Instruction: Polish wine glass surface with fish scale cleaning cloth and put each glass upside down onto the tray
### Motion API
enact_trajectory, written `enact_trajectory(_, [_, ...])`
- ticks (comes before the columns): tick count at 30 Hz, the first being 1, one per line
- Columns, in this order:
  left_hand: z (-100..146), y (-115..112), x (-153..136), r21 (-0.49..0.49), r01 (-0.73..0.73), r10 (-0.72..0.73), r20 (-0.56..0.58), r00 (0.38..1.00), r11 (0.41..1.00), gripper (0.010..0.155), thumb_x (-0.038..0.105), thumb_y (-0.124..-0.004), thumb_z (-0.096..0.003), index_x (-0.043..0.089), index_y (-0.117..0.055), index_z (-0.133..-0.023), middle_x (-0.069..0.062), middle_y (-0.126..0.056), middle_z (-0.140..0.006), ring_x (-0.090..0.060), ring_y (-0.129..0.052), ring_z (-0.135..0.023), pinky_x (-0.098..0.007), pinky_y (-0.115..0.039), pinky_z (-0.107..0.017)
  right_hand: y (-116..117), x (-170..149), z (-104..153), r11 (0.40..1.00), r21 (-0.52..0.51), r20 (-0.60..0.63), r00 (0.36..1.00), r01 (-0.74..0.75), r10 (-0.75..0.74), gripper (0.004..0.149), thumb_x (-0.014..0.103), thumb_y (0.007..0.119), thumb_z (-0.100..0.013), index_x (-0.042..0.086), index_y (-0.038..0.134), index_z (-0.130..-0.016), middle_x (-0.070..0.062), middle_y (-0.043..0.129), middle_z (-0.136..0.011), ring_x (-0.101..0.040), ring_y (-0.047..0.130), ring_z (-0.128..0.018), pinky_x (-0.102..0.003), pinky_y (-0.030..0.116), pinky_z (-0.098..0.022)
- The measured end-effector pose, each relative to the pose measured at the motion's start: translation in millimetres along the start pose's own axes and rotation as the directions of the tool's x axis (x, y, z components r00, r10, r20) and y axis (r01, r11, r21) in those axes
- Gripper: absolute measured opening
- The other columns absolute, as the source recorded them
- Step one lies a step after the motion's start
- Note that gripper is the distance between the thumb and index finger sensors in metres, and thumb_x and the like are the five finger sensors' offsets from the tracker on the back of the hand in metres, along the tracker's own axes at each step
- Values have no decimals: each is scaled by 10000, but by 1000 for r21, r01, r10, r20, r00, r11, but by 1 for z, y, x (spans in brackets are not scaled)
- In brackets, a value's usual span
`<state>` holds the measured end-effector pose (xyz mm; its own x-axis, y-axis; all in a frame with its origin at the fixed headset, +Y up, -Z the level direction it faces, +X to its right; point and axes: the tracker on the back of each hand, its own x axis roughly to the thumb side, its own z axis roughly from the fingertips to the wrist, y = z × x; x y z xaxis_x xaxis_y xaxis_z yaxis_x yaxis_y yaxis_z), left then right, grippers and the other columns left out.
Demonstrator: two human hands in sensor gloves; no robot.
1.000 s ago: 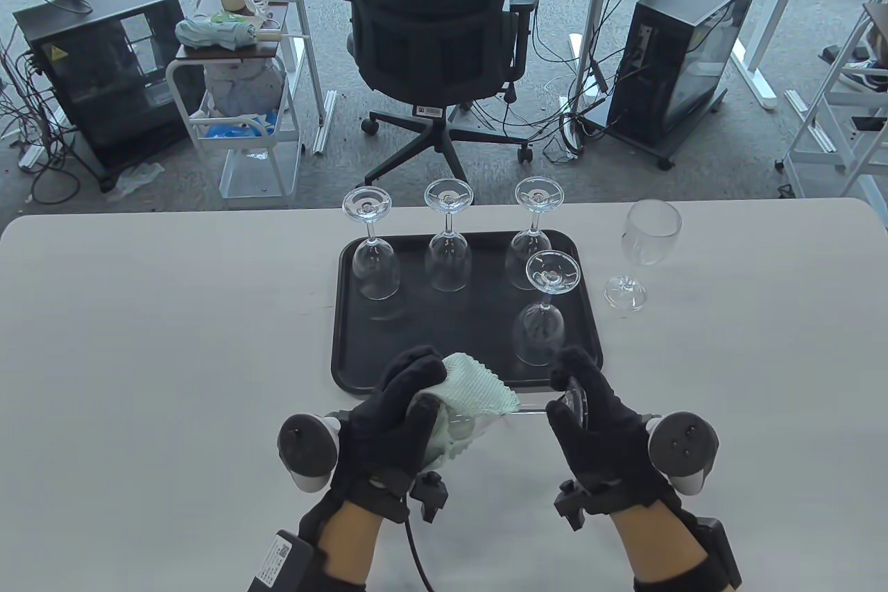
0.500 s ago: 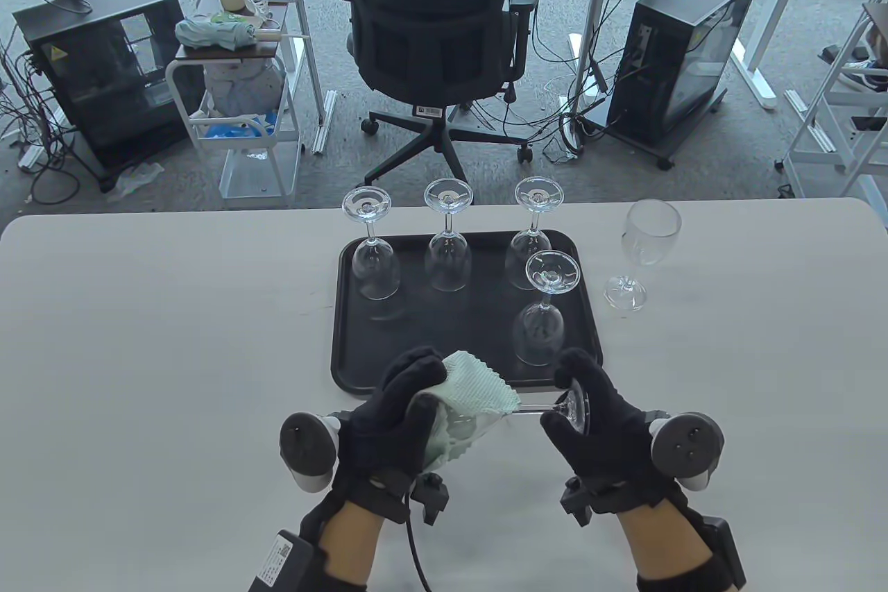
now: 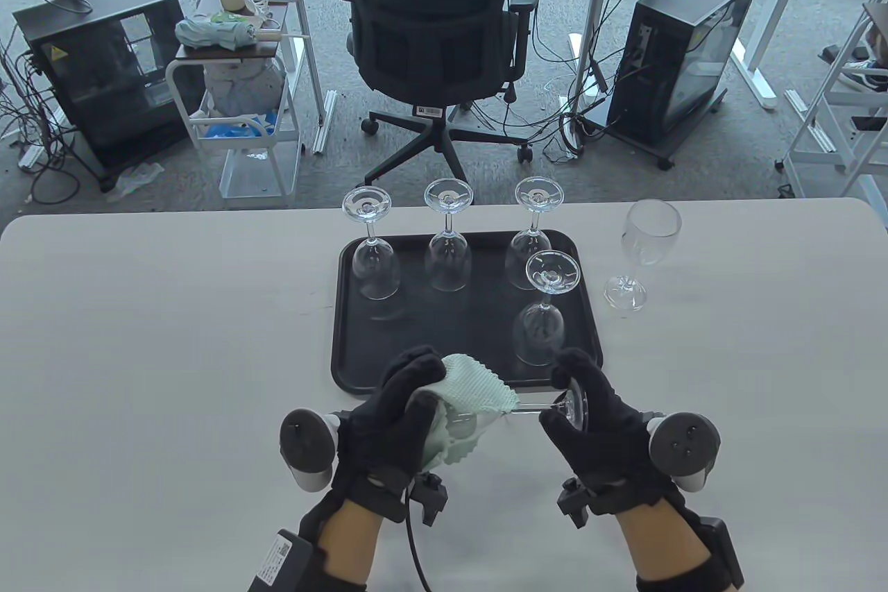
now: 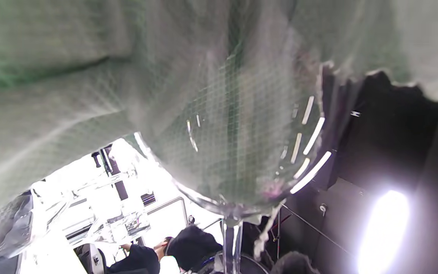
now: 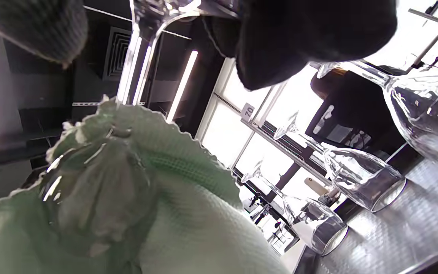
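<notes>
A wine glass (image 3: 534, 409) lies sideways in the air between both hands, just in front of the black tray (image 3: 347, 342). My left hand (image 3: 395, 404) wraps the pale green cloth (image 3: 472, 391) around its bowl (image 4: 242, 152). My right hand (image 3: 590, 411) pinches the glass's foot (image 3: 576, 404); the stem (image 5: 135, 64) runs down into the cloth (image 5: 165, 213). Several glasses stand upside down on the tray, three in the back row (image 3: 447, 259) and one at the front right (image 3: 541, 321). One upright glass (image 3: 642, 252) stands on the table to the tray's right.
The white table (image 3: 139, 342) stretches wide on both sides of the tray. Beyond its far edge are an office chair (image 3: 430, 30), a small trolley (image 3: 236, 99) and computer cases on the floor.
The right hand has shifted slightly on the glass's foot, turning it a little. The left hand and cloth stay nearly in place.
</notes>
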<state>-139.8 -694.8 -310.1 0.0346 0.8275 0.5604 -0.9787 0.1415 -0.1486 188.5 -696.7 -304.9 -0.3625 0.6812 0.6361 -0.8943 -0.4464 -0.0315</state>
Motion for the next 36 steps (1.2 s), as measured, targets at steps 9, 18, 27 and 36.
enact_trajectory(9, [2,-5,5,7,22,-22,18,1000,1000,578,669,-670,-534,337,-677,-1007,-47,-623,-1110,-366,-732,-950,-568,-849,-469,-2,-2,-1,998,-68,-8,1000,1,-2,799,689,782,-468,301,411,-1060,-156,674,-937,-268,933,-461,-344,883,-254])
enact_trajectory(18, [-1,1,4,-27,-57,55,-74,996,998,571,659,-666,-550,323,-687,-1011,-59,-640,-1105,-384,-738,-939,-576,-846,-461,-4,16,3,957,-120,240,928,-264,286,952,684,820,-438,267,238,-1065,-154,544,-1048,-316,926,-577,-404,897,-358])
enact_trajectory(27, [1,-5,9,21,55,-56,62,997,998,577,669,-671,-525,338,-692,-997,-46,-642,-1099,-368,-746,-937,-569,-851,-463,-3,1,0,998,-20,-66,995,67,-69,826,699,745,-487,251,388,-1082,-198,645,-955,-323,910,-483,-397,862,-277])
enact_trajectory(36, [2,-5,0,2,-5,5,-27,1000,1000,569,662,-650,-546,331,-677,-1008,-55,-632,-1105,-375,-742,-938,-566,-857,-462,-3,7,3,984,-129,102,985,-127,141,800,641,739,-498,254,330,-1067,-191,613,-980,-337,914,-553,-398,891,-337])
